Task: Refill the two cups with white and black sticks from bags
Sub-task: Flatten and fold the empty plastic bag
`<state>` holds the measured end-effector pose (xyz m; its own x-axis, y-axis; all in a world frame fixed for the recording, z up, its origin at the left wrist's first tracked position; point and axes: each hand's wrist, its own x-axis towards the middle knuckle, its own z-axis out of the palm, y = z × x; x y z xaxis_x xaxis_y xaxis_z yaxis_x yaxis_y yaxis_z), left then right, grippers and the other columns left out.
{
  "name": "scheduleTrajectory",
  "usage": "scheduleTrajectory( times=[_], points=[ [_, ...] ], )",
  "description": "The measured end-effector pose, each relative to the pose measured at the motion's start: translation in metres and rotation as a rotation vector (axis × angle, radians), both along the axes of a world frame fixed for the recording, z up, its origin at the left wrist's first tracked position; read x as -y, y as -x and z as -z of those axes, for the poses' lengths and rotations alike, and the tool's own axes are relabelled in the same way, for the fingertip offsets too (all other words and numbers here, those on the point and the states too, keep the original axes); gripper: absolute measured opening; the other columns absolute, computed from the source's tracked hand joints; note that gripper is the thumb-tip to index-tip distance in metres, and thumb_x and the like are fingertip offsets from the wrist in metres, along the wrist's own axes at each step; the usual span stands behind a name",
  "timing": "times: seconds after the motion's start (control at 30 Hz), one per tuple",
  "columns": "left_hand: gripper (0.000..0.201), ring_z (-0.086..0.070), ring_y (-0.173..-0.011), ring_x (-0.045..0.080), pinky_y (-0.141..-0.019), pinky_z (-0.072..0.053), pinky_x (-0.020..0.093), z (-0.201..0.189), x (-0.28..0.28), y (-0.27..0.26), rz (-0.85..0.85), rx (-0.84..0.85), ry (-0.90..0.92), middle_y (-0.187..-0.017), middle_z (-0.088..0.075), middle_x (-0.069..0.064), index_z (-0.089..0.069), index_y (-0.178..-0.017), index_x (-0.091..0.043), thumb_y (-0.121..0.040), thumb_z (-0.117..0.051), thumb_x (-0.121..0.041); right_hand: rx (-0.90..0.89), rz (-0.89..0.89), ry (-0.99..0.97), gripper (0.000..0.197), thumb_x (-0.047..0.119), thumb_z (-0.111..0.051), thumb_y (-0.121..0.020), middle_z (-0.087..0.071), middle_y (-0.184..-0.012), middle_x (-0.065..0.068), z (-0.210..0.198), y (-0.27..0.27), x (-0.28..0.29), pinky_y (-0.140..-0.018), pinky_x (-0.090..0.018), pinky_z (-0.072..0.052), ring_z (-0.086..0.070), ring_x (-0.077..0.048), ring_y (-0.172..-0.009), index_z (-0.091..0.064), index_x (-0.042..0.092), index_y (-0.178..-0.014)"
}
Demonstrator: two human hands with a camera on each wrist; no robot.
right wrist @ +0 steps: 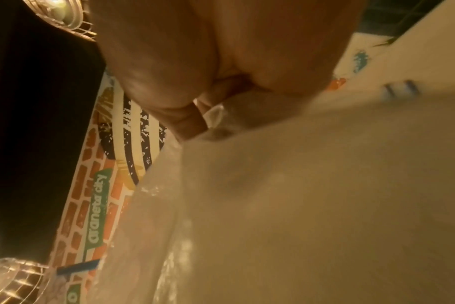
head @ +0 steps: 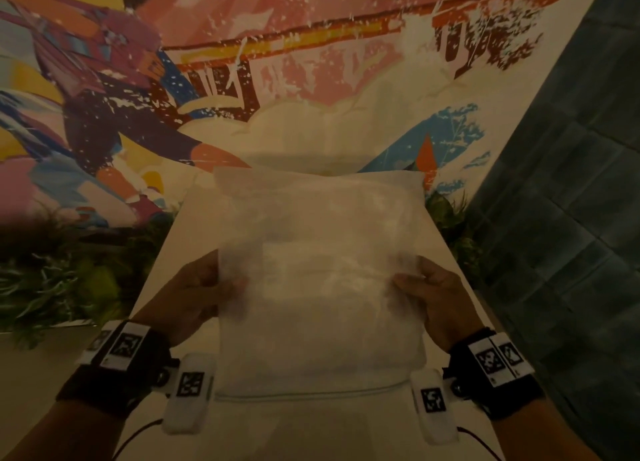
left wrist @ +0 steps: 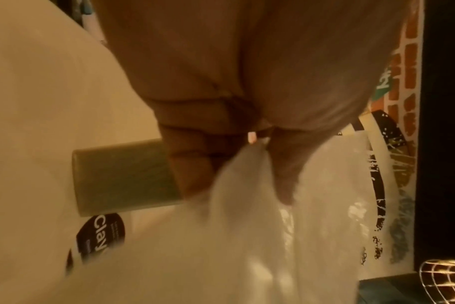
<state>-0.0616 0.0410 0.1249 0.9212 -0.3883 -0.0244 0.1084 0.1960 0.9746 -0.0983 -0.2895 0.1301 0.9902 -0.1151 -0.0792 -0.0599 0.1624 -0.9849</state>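
Early stage, judging by what shows: no sticks out, no cup being filled. Nearest, both wrists carry marker bands; left hand (head: 194,294) pinches the left edge of the bag (head: 320,287), thumb on the near face and fingers curled behind, and the left wrist view confirms film bunched between thumb and fingers. Right hand (head: 438,298) does the same at the right edge, so each grip is pinching plastic, not spread. The bag is a frosted, translucent pouch held up above the white surface (head: 156,304), roughly flat and facing the camera, long axis running near to far; a seam or zip line sits at its near end, far edge pointing toward the mural wall (head: 311,79). Contents read as a pale blurred mass, probably the white sticks, but individual sticks can't be made out. One green cup (left wrist: 125,176) shows behind the left fingers; its fill level is hidden. Left to do, likely: open the bag, load both cups.
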Motion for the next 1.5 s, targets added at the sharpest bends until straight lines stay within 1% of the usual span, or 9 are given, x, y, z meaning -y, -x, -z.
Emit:
scheduleTrajectory(
  times=[0.2,0.27,0.53,0.67,0.87,1.07,1.2,1.33,1.5],
  points=[
    [0.029,-0.067,-0.059,0.005,-0.054,-0.054,0.017,-0.012,-0.003,0.0,-0.118,0.187,-0.103,-0.061,-0.071,-0.008,-0.074,-0.051,-0.024,-0.054,-0.078,0.004,-0.034,-0.084,0.157,0.063,-0.016,-0.053,-0.083,-0.057,-0.044,0.027,-0.025,0.004,0.009,-0.05,-0.004,-0.044,-0.057,0.012,-0.048,-0.063,0.03,-0.041],
    [0.04,-0.068,-0.072,0.01,-0.061,-0.055,0.021,-0.011,-0.007,-0.001,-0.065,0.266,-0.12,-0.074,-0.071,-0.008,-0.074,-0.053,-0.014,-0.066,-0.056,0.02,0.062,-0.126,0.245,0.065,-0.018,-0.047,-0.079,-0.061,-0.047,0.016,-0.029,0.001,0.019,-0.051,-0.012,-0.046,-0.058,0.002,-0.046,-0.063,0.03,-0.038],
    [0.066,-0.055,-0.108,-0.002,-0.092,-0.04,0.012,-0.01,-0.028,-0.014,0.15,0.606,-0.908,-0.112,-0.061,-0.024,-0.061,-0.089,-0.062,-0.071,-0.065,0.001,0.352,-0.271,0.675,0.055,-0.013,-0.041,-0.059,-0.065,-0.072,-0.001,-0.022,-0.001,0.028,-0.069,-0.019,-0.051,-0.061,-0.009,-0.071,-0.066,0.036,-0.056],
    [0.046,-0.045,-0.122,0.003,-0.102,-0.03,0.009,-0.043,0.007,-0.005,-0.143,0.794,-0.846,-0.131,-0.054,-0.004,-0.06,-0.105,-0.04,-0.065,-0.069,-0.02,0.511,-0.349,1.014,0.034,0.0,-0.047,-0.067,-0.063,-0.079,0.014,-0.034,-0.003,0.016,-0.07,-0.019,-0.052,-0.062,-0.007,-0.076,-0.065,0.029,-0.065],
    [0.045,-0.057,-0.106,0.016,-0.084,-0.041,0.022,-0.037,0.106,0.003,0.22,0.718,-1.224,-0.119,-0.061,-0.003,-0.053,-0.126,-0.026,-0.083,-0.064,-0.031,0.64,-0.418,1.235,0.022,0.014,-0.054,-0.07,-0.07,-0.094,0.008,-0.054,-0.009,-0.005,-0.071,-0.032,-0.055,-0.064,-0.013,-0.083,-0.07,0.028,-0.066],
    [0.022,-0.056,-0.087,0.015,-0.076,-0.036,0.023,-0.019,0.085,-0.002,-0.189,0.45,-0.966,-0.098,-0.063,-0.004,-0.066,-0.109,-0.02,-0.087,-0.063,-0.019,0.788,-0.05,1.015,0.022,0.009,-0.067,-0.074,-0.069,-0.102,0.003,-0.073,0.022,-0.009,-0.083,-0.026,-0.052,-0.065,-0.012,-0.094,-0.071,0.016,-0.095],
    [0.021,-0.068,-0.079,0.017,-0.075,-0.054,0.036,-0.025,0.08,0.0,-0.098,0.187,-0.579,-0.091,-0.072,-0.004,-0.066,-0.093,-0.031,-0.08,-0.069,-0.015,0.315,-0.367,0.786,0.026,0.045,-0.07,-0.077,-0.072,-0.088,0.011,-0.045,0.029,-0.047,-0.075,-0.021,-0.053,-0.066,-0.002,-0.079,-0.072,0.029,-0.097],
    [0.035,-0.071,-0.076,0.028,-0.061,-0.059,0.036,-0.032,0.069,0.009,-0.003,-0.272,-0.062,-0.089,-0.075,0.011,-0.069,-0.098,-0.01,-0.064,-0.071,-0.004,0.049,-0.159,0.73,0.024,0.047,-0.073,-0.074,-0.066,-0.101,0.015,-0.007,0.005,-0.049,-0.079,-0.024,-0.052,-0.063,-0.003,-0.091,-0.064,0.04,-0.096],
    [0.042,-0.067,-0.072,0.037,-0.074,-0.052,0.044,-0.028,0.057,0.015,-0.077,-0.474,0.191,-0.088,-0.071,0.021,-0.071,-0.091,0.002,-0.05,-0.072,-0.009,0.003,-0.144,0.279,0.082,0.042,-0.087,-0.059,-0.058,-0.128,0.009,0.008,-0.004,-0.052,-0.09,-0.036,-0.052,-0.057,-0.014,-0.115,-0.047,0.031,-0.13]
  ],
)
